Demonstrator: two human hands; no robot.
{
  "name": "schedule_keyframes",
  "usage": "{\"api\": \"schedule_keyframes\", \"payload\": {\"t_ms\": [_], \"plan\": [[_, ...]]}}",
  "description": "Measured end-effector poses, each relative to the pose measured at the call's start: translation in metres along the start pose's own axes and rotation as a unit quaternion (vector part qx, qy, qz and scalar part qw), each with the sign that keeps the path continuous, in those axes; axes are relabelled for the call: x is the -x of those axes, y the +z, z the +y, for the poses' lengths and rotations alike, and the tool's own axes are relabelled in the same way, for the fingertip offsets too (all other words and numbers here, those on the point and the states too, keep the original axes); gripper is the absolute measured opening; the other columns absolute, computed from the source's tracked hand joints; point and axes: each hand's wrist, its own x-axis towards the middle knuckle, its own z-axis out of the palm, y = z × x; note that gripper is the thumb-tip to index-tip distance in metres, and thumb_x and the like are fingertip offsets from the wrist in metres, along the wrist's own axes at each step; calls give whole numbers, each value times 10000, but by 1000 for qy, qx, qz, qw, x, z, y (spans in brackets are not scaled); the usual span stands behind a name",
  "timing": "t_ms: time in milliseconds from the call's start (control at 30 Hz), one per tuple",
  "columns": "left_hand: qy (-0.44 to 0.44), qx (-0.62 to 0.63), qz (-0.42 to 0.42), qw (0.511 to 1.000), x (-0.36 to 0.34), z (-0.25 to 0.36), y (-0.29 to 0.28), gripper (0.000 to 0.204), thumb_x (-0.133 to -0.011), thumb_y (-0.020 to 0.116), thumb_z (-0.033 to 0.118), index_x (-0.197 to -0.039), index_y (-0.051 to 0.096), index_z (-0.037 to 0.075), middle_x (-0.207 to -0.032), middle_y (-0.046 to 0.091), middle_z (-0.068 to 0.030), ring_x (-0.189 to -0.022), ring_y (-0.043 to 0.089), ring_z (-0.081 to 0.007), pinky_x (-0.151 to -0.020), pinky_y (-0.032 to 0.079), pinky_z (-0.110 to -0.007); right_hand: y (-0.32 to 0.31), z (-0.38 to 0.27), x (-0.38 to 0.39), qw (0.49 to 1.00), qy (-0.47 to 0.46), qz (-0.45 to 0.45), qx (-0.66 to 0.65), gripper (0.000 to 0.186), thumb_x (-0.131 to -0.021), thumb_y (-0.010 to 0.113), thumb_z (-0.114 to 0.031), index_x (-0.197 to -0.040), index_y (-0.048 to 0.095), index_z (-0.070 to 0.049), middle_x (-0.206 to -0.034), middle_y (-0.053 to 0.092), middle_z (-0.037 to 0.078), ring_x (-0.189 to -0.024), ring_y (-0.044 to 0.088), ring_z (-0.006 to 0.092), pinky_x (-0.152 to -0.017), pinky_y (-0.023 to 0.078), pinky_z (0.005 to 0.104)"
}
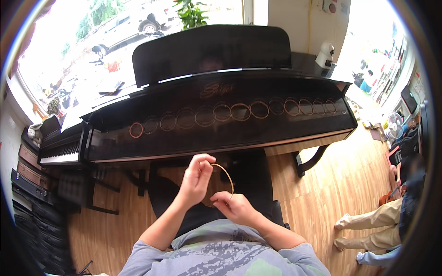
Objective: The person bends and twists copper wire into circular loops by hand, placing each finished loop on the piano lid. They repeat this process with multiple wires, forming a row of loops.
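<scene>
A coiled, brass-coloured metal string (227, 173) is held in front of my body, just before the near edge of the dark piano. At its upper end, the fingertips of my left hand (197, 180) pinch it. Lower down and to the right, my right hand (236, 208) grips the same coil between thumb and fingers. On the closed piano lid (285, 131) beyond my hands lies a long row of similar coiled strings (259, 118), some copper-coloured and others thin and dark. A copper-coloured coil (136, 137) is at the row's left end.
A black music stand panel (212, 50) rises behind the lid. Another keyboard (60, 158) stands at the left beside a black stool (76, 191). A white camera (325, 55) sits at the back right. People in tan trousers (373, 223) are at the far right, near a small guitar-like instrument (386, 198).
</scene>
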Motion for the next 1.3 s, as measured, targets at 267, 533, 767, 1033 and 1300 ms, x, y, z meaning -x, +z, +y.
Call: {"api": "schedule_keyframes", "payload": {"t_ms": [267,533,767,1033,1300], "plan": [[-10,-82,3,997,-4,-7,-17,81,-893,579,6,-945,640,22,-783,562,-16,-675,480,-65,-587,395,-211,-10,9,-36,979,-35,-99,173,436,-801,564,-31,-1209,577,-186,-813,648,85,-660,635,286,-554,511,384],[-73,-195,-156,966,29,-8,-20,575,-828,601,208,-1370,459,80,-1132,491,-117,-760,552,-158,-706,486,-264,-14,40,-44,958,79,-200,192,275,-863,590,-245,-1118,582,-143,-845,672,96,-706,655,271,-604,520,369],[-52,-92,-87,991,25,-35,-19,393,-858,541,55,-1248,582,78,-1102,509,-131,-831,589,-215,-752,511,-300,2,42,-47,956,56,-153,246,284,-781,657,-300,-984,603,-109,-860,653,97,-803,650,271,-645,523,383],[-91,62,-205,973,12,-40,-32,215,-874,471,-71,-1044,570,15,-1059,434,-110,-926,547,-220,-813,480,-306,-33,39,-59,975,163,-153,-10,294,-814,738,-170,-1048,624,-33,-680,583,6,-566,500,70,-522,416,230],[-218,-3,-180,959,8,-31,-35,217,-923,536,95,-1101,440,19,-978,534,-117,-814,568,-174,-689,463,-302,-26,32,-59,995,31,-32,89,94,-811,687,-67,-896,657,-42,-759,668,75,-629,654,223,-549,515,289]]}}
